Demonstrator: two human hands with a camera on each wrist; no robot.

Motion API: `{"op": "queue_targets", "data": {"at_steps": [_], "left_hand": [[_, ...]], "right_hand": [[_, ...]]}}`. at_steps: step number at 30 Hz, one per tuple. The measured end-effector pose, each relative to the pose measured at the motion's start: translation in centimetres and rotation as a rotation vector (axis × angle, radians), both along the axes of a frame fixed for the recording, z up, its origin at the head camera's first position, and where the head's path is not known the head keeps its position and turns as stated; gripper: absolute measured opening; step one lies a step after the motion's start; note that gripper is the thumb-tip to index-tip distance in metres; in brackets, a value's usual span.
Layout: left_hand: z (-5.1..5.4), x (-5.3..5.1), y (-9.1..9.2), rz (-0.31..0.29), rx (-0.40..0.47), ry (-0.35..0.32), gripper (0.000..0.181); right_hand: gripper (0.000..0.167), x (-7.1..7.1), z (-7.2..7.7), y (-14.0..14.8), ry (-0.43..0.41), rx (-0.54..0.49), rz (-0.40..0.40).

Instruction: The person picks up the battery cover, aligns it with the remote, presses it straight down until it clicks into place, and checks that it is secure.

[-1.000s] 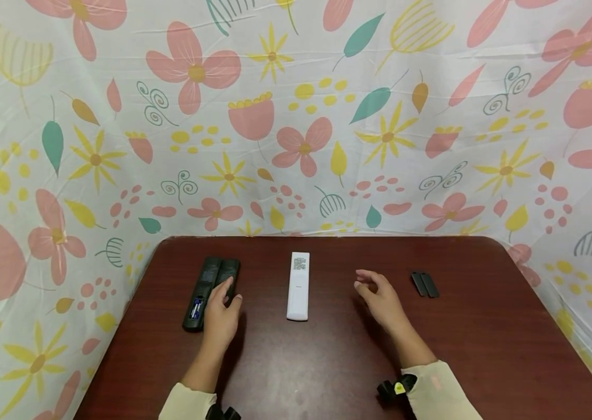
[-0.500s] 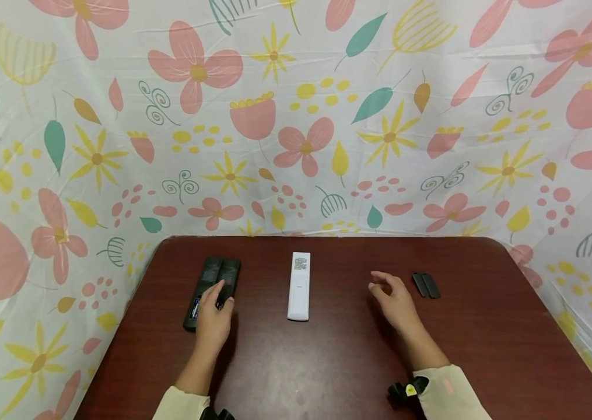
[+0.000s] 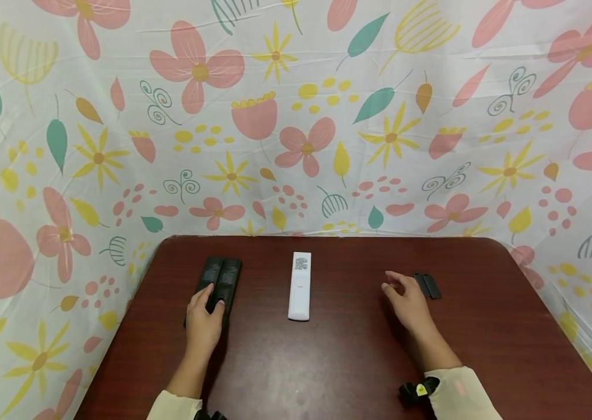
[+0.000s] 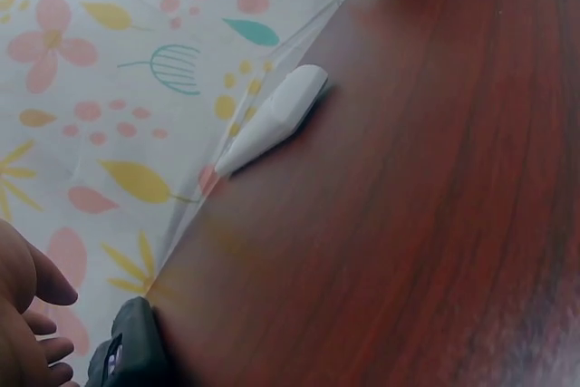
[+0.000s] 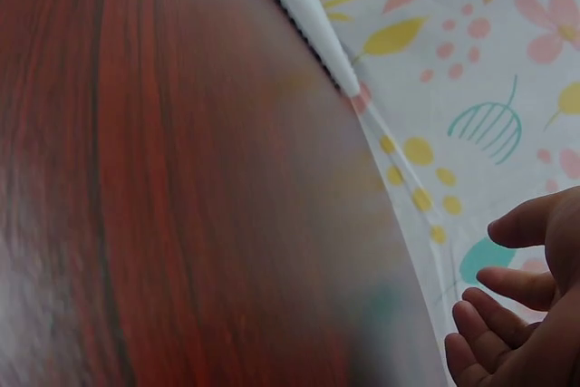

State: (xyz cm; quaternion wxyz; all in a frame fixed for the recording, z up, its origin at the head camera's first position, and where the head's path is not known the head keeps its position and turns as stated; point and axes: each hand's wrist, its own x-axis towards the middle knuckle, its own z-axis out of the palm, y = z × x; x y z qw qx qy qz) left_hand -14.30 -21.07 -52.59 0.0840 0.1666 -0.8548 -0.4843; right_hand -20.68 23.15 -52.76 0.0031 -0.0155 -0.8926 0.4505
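Two black remote controls (image 3: 230, 274) lie side by side, back up, at the left of the table. My left hand (image 3: 203, 326) is over their near ends with fingers loosely bent, gripping nothing; it hides those ends in the head view. In the left wrist view, a black remote's end (image 4: 140, 346) shows an uncovered battery slot beside the fingers. My right hand (image 3: 410, 306) hovers at the right, fingers relaxed and nothing in them. Just beyond it lie two small black covers (image 3: 431, 286), the left one partly hidden by the hand.
Between the hands a white remote control (image 3: 300, 289) lies lengthwise on the brown wooden table (image 3: 296, 361). A flower-printed cloth (image 3: 296, 116) hangs behind the table and along both sides.
My left hand has drawn back toward me and slightly left over the black remotes. My right hand has moved right, closer to the small black covers. The objects stay put.
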Motion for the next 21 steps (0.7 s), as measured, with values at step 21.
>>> {"op": "queue_targets", "data": {"at_steps": [21], "left_hand": [[-0.5,0.3,-2.1,0.064,-0.095,0.039,0.06]], "right_hand": [[0.052,-0.1,-0.2,2.9,0.037,0.092,-0.045]]}}
